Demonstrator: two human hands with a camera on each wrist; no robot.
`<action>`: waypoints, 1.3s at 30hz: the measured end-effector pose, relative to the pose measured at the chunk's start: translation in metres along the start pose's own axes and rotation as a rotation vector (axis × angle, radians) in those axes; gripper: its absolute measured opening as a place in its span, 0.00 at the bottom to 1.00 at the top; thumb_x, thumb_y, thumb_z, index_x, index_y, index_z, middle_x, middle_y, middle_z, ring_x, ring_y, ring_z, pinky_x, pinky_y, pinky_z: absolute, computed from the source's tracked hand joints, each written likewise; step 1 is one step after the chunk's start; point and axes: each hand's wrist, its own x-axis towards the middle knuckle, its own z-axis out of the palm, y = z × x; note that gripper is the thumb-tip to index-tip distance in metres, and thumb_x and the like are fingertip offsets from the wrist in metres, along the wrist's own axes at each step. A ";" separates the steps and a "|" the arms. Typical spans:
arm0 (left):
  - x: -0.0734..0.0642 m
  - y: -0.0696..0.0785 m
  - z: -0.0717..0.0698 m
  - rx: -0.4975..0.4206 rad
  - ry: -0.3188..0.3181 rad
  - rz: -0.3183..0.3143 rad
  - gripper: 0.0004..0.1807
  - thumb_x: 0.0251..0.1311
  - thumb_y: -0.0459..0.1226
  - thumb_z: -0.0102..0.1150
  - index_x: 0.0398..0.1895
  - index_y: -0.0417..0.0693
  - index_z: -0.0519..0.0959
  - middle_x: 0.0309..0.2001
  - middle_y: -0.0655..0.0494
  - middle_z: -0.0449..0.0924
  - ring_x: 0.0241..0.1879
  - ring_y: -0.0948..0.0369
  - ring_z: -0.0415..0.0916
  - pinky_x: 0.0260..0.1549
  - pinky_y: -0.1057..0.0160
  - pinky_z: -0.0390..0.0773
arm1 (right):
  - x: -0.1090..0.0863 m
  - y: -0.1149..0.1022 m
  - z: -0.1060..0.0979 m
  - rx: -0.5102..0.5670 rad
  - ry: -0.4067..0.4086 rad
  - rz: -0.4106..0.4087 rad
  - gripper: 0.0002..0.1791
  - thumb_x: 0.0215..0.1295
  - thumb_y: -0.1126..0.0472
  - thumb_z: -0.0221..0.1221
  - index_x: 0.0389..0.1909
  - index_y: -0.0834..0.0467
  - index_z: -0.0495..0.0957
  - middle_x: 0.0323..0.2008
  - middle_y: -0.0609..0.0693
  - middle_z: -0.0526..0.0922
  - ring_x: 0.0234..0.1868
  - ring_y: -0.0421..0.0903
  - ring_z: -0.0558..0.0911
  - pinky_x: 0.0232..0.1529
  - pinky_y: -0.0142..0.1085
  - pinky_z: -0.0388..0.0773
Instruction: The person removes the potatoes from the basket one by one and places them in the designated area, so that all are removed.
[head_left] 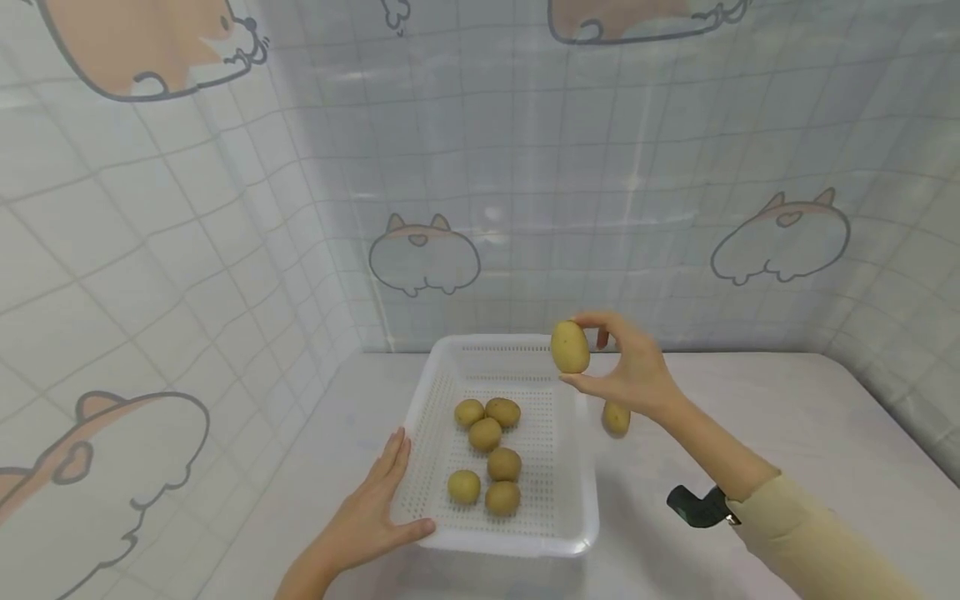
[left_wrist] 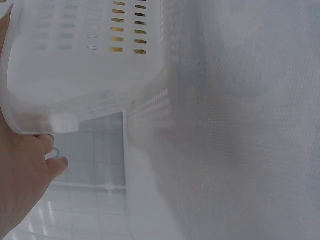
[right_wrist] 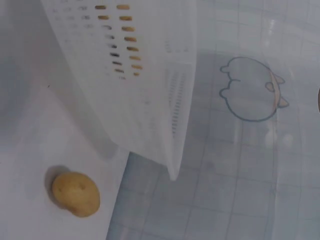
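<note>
A white perforated plastic basket [head_left: 590, 500] stands on the table with several potatoes [head_left: 485, 435] lying loose on its bottom. My right hand [head_left: 637, 367] pinches a potato [head_left: 570, 347] between thumb and fingers, raised above the basket's far right corner. Below that hand, a second potato [head_left: 617, 419] lies on the table outside the basket; the right wrist view also shows this potato [right_wrist: 76, 194]. With fingers stretched out and thumb spread, my left hand [head_left: 367, 508] rests against the basket's near left corner. Part of the left hand [left_wrist: 22, 175] shows at the basket rim in the left wrist view.
The white tabletop [head_left: 750, 417] meets grid-patterned sheets [head_left: 525, 167] with cartoon dogs at the back and sides. A dark green and black object [head_left: 697, 507] shows by the right sleeve; its kind is unclear.
</note>
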 end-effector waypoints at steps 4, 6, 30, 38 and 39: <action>0.001 -0.002 -0.001 0.001 -0.002 -0.006 0.62 0.47 0.62 0.67 0.73 0.32 0.49 0.75 0.40 0.39 0.70 0.36 0.47 0.59 0.34 0.58 | -0.004 0.006 -0.007 -0.027 0.007 -0.003 0.40 0.34 0.57 0.79 0.54 0.58 0.75 0.48 0.48 0.81 0.35 0.40 0.72 0.34 0.35 0.68; 0.001 -0.003 0.000 0.004 0.002 -0.003 0.62 0.47 0.62 0.67 0.73 0.32 0.49 0.75 0.40 0.39 0.70 0.36 0.47 0.59 0.33 0.58 | -0.006 0.009 -0.010 -0.036 0.011 -0.005 0.40 0.33 0.58 0.79 0.54 0.58 0.75 0.48 0.48 0.81 0.35 0.41 0.72 0.34 0.33 0.68; 0.001 -0.006 0.000 -0.006 -0.011 -0.008 0.63 0.47 0.62 0.66 0.73 0.32 0.47 0.76 0.40 0.38 0.70 0.37 0.45 0.61 0.35 0.56 | -0.034 0.036 -0.037 -0.138 0.033 0.068 0.40 0.31 0.62 0.79 0.53 0.59 0.75 0.44 0.47 0.80 0.35 0.37 0.70 0.34 0.37 0.68; 0.001 -0.006 0.000 0.002 -0.006 -0.007 0.62 0.47 0.62 0.67 0.74 0.33 0.48 0.75 0.39 0.39 0.70 0.38 0.46 0.60 0.35 0.57 | -0.046 0.044 -0.045 -0.165 0.037 0.102 0.40 0.31 0.63 0.79 0.53 0.59 0.75 0.42 0.47 0.80 0.35 0.37 0.70 0.33 0.34 0.64; 0.001 -0.006 -0.001 0.002 -0.005 -0.007 0.62 0.47 0.62 0.67 0.74 0.33 0.48 0.75 0.39 0.39 0.70 0.38 0.46 0.60 0.35 0.57 | -0.048 0.046 -0.046 -0.170 0.040 0.103 0.40 0.31 0.63 0.79 0.53 0.59 0.75 0.42 0.47 0.80 0.34 0.37 0.70 0.33 0.33 0.64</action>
